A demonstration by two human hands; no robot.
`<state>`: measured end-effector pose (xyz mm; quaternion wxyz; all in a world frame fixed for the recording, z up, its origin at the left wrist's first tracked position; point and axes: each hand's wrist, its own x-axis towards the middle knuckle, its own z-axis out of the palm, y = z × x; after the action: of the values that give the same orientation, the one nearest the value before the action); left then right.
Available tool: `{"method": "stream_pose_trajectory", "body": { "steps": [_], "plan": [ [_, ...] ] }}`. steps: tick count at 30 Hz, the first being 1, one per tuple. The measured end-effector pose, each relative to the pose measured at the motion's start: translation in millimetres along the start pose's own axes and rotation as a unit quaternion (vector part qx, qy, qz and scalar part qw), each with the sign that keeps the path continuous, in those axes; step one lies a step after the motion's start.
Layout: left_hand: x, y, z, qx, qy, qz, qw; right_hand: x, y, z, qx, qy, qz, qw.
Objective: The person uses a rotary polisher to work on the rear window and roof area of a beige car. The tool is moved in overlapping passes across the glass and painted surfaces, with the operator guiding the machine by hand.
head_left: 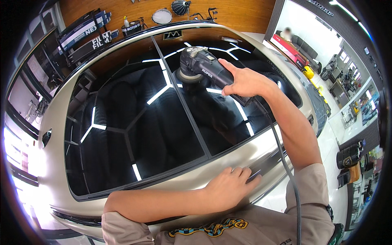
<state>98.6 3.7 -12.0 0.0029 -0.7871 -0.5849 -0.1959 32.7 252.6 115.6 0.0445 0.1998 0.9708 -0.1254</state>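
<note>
My right hand (250, 83) is wrapped round the black body of a corded car polisher (206, 65). The round pad (190, 77) under its head rests on the dark glass panel (220, 110) of a beige car's roof. A black cord (281, 153) runs from the grip's rear end, past my right forearm, down to the lower edge. My left hand (229, 188) lies with its fingers apart on the beige bodywork (241, 153) at the near side of the roof, holding nothing. The underside of the pad is hidden.
A dark strip (179, 98) divides the roof's glass, which reflects bright hexagonal lights. Long boxes (83, 36) stand on a rack at the far left. A round lamp (162, 16) is by the wooden wall. A person sits behind a red counter (286, 49) at the far right.
</note>
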Motion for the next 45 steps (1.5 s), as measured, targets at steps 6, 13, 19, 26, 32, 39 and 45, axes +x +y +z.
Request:
{"method": "stream_pose_trajectory", "body": {
  "steps": [6, 13, 19, 26, 32, 39, 45],
  "plan": [
    [0.6, -0.1, 0.6, -0.009, -0.006, -0.005, 1.0, 4.1, 5.4, 5.2, 0.003, 0.014, -0.006, 1.0],
    [-3.5, -1.7, -3.2, -0.028, -0.029, -0.014, 0.999, 3.6, 3.1, 5.0, -0.001, 0.014, 0.003, 1.0],
    [-8.6, -4.8, -1.1, -0.039, -0.023, -0.014, 0.999, 3.8, 7.0, 7.8, -0.004, 0.029, 0.002, 1.0],
    [-12.9, -7.4, -6.2, -0.047, -0.026, -0.015, 0.998, 2.5, 7.7, 7.3, 0.008, 0.023, 0.01, 1.0],
    [-15.3, -9.5, -4.6, -0.041, -0.022, -0.01, 0.999, 3.3, 2.9, 7.7, -0.006, 0.025, 0.013, 1.0],
    [-16.9, -10.1, -3.3, -0.039, -0.018, -0.009, 0.999, 2.2, 0.6, 7.8, -0.01, 0.024, 0.021, 0.999],
    [-22.7, -14.0, -5.7, -0.04, -0.028, -0.01, 0.999, 6.0, 3.3, 12.0, -0.006, 0.024, 0.03, 0.999]
  ]
}}
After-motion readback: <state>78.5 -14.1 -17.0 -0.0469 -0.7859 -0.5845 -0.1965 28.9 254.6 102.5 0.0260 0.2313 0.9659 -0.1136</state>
